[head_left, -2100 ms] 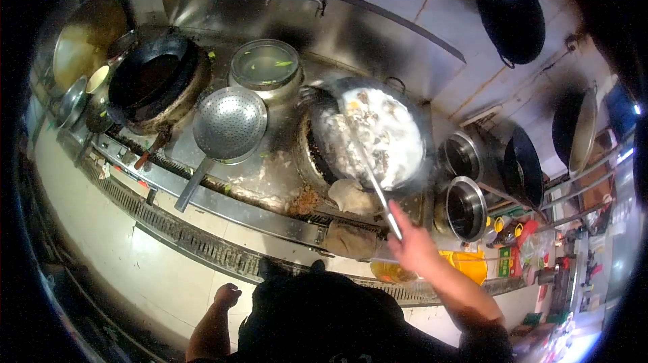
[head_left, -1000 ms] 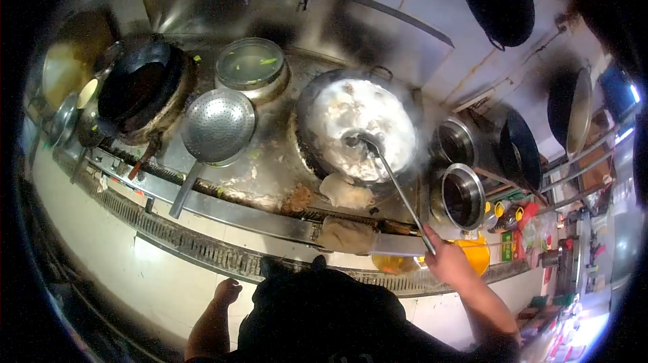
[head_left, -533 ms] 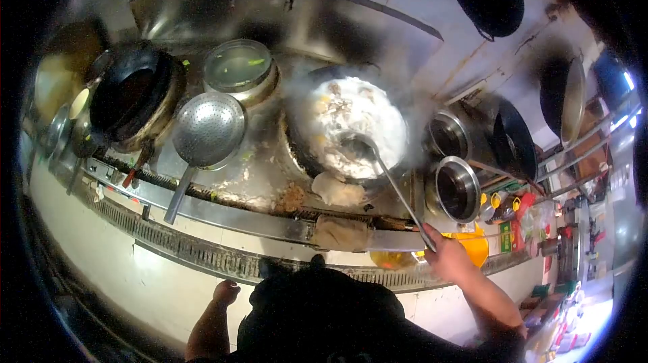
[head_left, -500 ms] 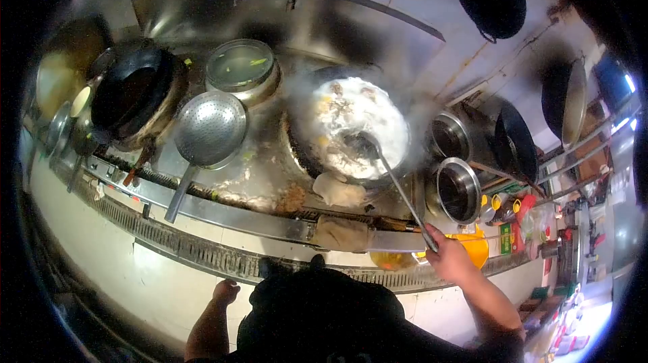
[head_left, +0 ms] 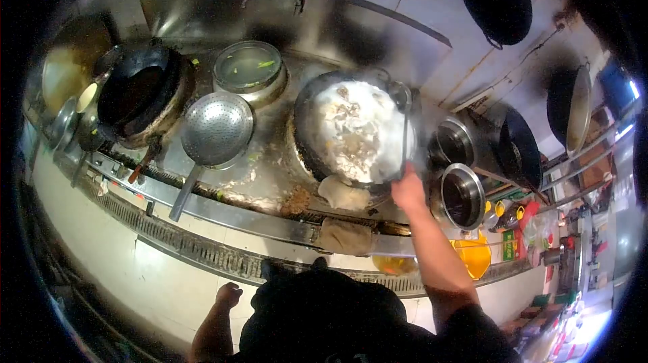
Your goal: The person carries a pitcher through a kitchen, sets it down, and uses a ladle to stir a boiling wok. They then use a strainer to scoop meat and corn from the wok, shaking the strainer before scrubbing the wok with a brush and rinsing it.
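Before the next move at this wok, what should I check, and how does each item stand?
1. Right hand gripping the ladle: ok.
2. Left hand away from the wok: ok, low beside the body.
3. Strainer apart from the wok: ok, off to its left.
4. Pale cloth well away from the wok: not ok, close by its near rim.
5. Flame under the wok: cannot tell, hidden.

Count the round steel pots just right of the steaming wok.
2: a rear pot and a front pot just before it, both right of the wok. Others could be hidden behind them.
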A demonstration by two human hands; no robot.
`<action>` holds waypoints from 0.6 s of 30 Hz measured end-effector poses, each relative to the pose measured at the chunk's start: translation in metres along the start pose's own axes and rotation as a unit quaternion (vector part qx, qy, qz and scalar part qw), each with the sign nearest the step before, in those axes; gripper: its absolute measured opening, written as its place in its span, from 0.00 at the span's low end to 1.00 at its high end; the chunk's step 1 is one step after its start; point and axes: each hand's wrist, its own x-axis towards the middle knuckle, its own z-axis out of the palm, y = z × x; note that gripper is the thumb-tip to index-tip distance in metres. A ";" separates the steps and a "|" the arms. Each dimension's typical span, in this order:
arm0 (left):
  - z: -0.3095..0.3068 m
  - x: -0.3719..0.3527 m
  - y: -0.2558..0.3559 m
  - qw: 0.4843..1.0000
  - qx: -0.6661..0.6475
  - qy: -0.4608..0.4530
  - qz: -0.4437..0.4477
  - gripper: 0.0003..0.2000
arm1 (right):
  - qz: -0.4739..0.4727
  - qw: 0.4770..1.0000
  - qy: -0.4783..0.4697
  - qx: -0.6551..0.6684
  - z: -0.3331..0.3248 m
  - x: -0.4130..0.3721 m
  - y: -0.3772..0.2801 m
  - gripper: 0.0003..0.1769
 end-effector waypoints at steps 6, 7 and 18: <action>0.007 -0.026 -0.010 0.995 0.040 0.030 0.089 0.15 | -0.012 0.986 -0.090 0.137 0.000 0.029 -0.027 0.36; 0.009 -0.030 -0.013 0.996 0.042 0.037 0.073 0.15 | -0.057 0.992 -0.087 0.066 -0.016 0.024 -0.027 0.36; 0.008 -0.014 -0.012 0.999 0.000 0.024 0.047 0.15 | -0.072 0.997 -0.022 -0.002 -0.036 -0.001 0.019 0.39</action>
